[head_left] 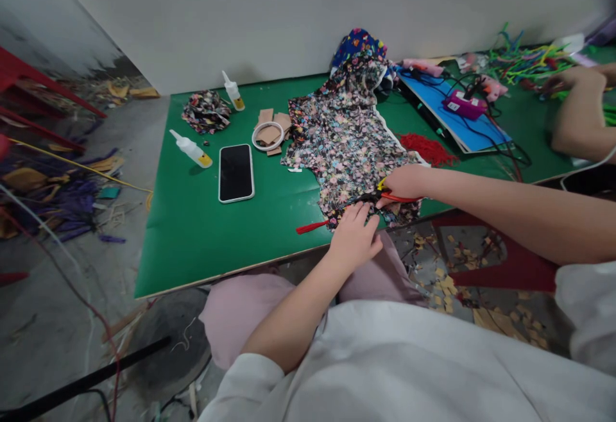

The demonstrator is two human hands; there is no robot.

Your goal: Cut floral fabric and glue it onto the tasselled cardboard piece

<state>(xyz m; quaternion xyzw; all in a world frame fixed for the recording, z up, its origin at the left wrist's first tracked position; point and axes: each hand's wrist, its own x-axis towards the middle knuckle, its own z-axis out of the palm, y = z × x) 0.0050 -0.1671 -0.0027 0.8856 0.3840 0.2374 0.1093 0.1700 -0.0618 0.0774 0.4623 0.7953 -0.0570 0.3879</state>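
A floral cloth (341, 127), dark with pink and blue flowers, lies spread over the green table up to its front edge. My right hand (402, 185) is closed round scissors with red-orange and yellow handles (399, 198). Their dark blades point left over the cloth's near part and are partly hidden by my fingers. My left hand (353, 236) rests on the cloth's front edge, its fingers stretched out close to the blades. A thin red strip (312, 226) sticks out from under the cloth, left of that hand.
On the green table (202, 242) are a phone (236, 173), two glue bottles (192, 151), a tape ring (268, 136), cardboard pieces and crumpled cloth (206, 111). Rightward lie red threads (428, 149), a blue board (433, 114) with corded tools, and another person's arm (580, 114).
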